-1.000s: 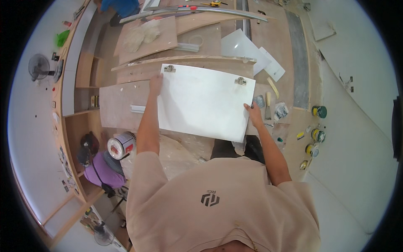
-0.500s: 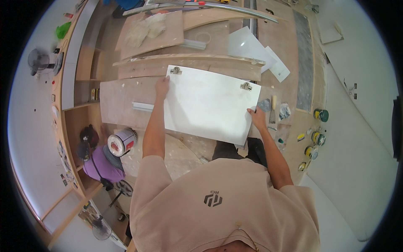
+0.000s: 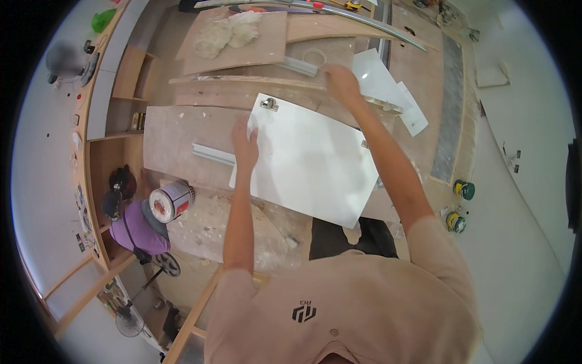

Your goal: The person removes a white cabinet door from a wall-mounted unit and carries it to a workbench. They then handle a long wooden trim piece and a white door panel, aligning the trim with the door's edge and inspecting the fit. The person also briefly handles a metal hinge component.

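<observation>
A white door panel (image 3: 312,161) lies in front of me, turned slantwise, with a metal hinge (image 3: 269,104) near its far left corner. The other hinge (image 3: 364,144) shows only in part beside my right forearm. My left hand (image 3: 244,144) grips the panel's left edge. From under that edge juts a narrow white corner (image 3: 233,176). Reaching past the panel, my right hand (image 3: 342,85) hangs over a long wooden strip (image 3: 254,81). Its fingers are turned away from view, and I cannot see whether they hold anything.
A paint bucket (image 3: 171,202) stands to the left, near a person in a purple top (image 3: 142,227). Pale metal profiles (image 3: 213,153) and white sheets (image 3: 413,115) lie around the panel. Green jars (image 3: 464,190) are at right. Beyond are fluffy material (image 3: 227,35) and a long metal rail (image 3: 364,22).
My right hand has let go of the panel's right edge and moved forward and left, over the wooden strip. The panel has turned clockwise, and my left hand has slid down its left edge.
</observation>
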{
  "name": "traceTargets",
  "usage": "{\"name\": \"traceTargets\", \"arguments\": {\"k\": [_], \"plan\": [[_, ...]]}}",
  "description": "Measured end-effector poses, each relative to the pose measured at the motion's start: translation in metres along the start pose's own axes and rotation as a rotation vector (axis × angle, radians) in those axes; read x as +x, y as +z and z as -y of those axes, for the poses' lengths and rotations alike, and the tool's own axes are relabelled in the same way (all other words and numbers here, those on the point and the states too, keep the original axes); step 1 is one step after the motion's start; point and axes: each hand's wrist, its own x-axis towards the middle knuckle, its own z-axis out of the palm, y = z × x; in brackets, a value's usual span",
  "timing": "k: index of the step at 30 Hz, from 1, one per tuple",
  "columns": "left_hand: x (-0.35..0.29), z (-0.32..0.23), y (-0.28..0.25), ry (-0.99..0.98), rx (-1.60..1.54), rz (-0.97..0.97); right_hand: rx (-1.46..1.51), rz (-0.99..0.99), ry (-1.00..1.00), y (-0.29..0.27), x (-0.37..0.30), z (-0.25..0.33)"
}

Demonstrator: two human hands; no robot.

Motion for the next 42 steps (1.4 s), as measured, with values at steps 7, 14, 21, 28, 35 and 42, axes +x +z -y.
{"name": "traceTargets", "arguments": {"k": [7,14,21,28,35,42], "plan": [[-0.205,-0.088,-0.08,-0.662,-0.568,0.074,-0.212,0.3,0.072,0.114,0.091,-0.053],[-0.372,-0.101,-0.103,-1.058,-0.58,0.051,-0.435,0.438,-0.087,0.078,0.054,-0.04],[-0.365,-0.091,-0.096,-0.953,-0.578,0.079,-0.38,0.473,-0.228,0.058,0.074,-0.039],[-0.442,-0.102,-0.085,-1.078,-0.636,0.122,-0.409,0.499,-0.306,0.065,0.071,-0.1],[-0.457,-0.101,-0.075,-1.131,-0.625,0.197,-0.415,0.489,-0.498,0.045,0.069,-0.144],[-0.452,-0.1,-0.07,-1.065,-0.584,0.216,-0.436,0.476,-0.475,0.004,0.045,-0.145]]}}
